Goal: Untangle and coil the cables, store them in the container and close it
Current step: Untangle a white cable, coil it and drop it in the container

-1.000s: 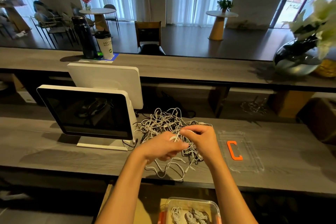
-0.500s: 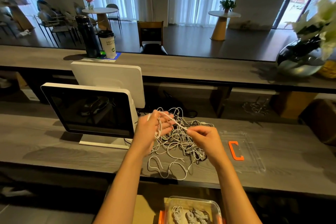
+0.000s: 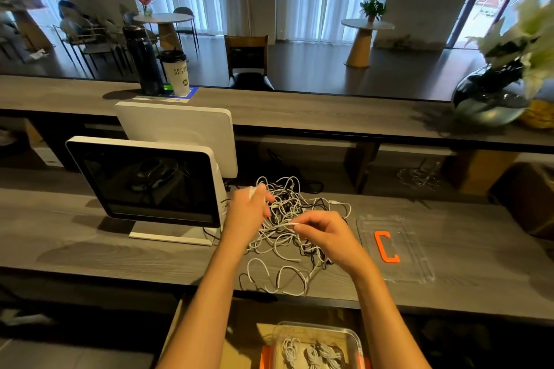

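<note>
A tangled heap of white and black cables [image 3: 287,228] lies on the grey wooden counter [image 3: 90,249] in front of me. My left hand [image 3: 248,208] holds loops of a white cable wound around its fingers, above the heap's left side. My right hand [image 3: 323,231] pinches the same white cable a little to the right, with the strand running between the two hands. A clear container [image 3: 347,335] with orange clips sits below the counter edge and holds coiled white cables [image 3: 311,353]. Its clear lid [image 3: 419,266] with an orange handle [image 3: 385,247] lies flat on the counter to the right.
A white point-of-sale screen [image 3: 144,186] on a stand is at the left, close to the heap. On the raised back ledge stand a dark bottle [image 3: 144,60], a paper cup [image 3: 176,72] and, far right, a glass vase with white flowers [image 3: 491,99].
My left hand rose from the heap to the left, winding the white cable round its fingers. My right hand kept pinching the strand and shifted slightly right.
</note>
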Demonstrator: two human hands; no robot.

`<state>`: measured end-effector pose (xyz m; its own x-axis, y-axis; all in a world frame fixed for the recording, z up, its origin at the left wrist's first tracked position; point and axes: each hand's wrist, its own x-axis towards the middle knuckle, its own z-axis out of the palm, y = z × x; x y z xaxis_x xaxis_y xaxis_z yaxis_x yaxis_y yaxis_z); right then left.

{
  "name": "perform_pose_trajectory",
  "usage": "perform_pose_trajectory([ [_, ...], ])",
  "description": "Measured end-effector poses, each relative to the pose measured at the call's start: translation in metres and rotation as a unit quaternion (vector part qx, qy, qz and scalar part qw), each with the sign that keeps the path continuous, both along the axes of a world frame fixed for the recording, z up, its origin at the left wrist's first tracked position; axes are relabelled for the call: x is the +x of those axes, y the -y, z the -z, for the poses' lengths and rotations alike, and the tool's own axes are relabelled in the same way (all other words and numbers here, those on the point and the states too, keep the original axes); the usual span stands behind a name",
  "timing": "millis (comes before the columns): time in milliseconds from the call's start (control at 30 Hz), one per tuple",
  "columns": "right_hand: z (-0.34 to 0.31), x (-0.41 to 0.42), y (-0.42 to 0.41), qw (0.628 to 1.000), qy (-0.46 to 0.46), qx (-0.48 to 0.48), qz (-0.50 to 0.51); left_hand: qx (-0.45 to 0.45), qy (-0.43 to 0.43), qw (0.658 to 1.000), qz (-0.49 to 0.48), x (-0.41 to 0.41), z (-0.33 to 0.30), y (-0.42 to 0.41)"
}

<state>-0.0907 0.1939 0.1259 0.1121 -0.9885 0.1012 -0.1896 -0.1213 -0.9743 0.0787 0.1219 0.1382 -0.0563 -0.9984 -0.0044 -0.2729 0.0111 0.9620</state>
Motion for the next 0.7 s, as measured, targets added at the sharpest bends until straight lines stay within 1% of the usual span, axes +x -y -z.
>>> perform_pose_trajectory([
  [100, -0.006, 0.004, 0.002, 1.0, 0.0, -0.019, 0.015, 0.015, 0.088, 0.994, 0.058, -0.01, -0.001, -0.004],
  [167, -0.008, 0.008, 0.002, 0.999, -0.001, -0.036, 0.03, 0.024, 0.121, 0.987, 0.102, -0.013, -0.003, -0.008],
  [200, -0.008, 0.009, 0.002, 0.998, 0.003, -0.044, 0.046, 0.039, 0.124, 0.984, 0.125, -0.014, -0.004, -0.011],
  [233, -0.008, 0.01, 0.002, 0.996, 0.008, -0.051, 0.071, 0.068, 0.11, 0.98, 0.148, -0.015, -0.004, -0.015],
  [300, -0.005, 0.011, 0.003, 0.99, 0.016, -0.054, 0.127, 0.153, 0.037, 0.969, 0.189, -0.016, -0.005, -0.023],
  [367, -0.002, 0.01, 0.004, 0.986, 0.008, -0.041, 0.163, 0.215, -0.03, 0.948, 0.234, -0.014, -0.003, -0.027],
  [400, 0.0, 0.009, 0.004, 0.985, 0.003, -0.031, 0.169, 0.23, -0.047, 0.935, 0.267, -0.013, -0.001, -0.027],
  [467, 0.002, 0.006, 0.003, 0.986, 0.006, -0.014, 0.163, 0.23, -0.065, 0.912, 0.334, -0.01, -0.001, -0.027],
  [500, 0.001, 0.004, 0.002, 0.987, 0.015, -0.006, 0.16, 0.221, -0.073, 0.908, 0.349, -0.007, -0.001, -0.026],
  [533, 0.001, 0.002, 0.001, 0.987, 0.023, 0.005, 0.158, 0.213, -0.086, 0.911, 0.343, -0.005, 0.0, -0.025],
  [600, 0.001, -0.003, 0.0, 0.987, 0.03, 0.028, 0.155, 0.191, -0.096, 0.932, 0.292, -0.001, 0.001, -0.019],
  [700, 0.003, -0.01, -0.001, 0.983, 0.036, 0.074, 0.163, 0.11, -0.046, 0.974, 0.191, 0.004, 0.005, -0.01],
])
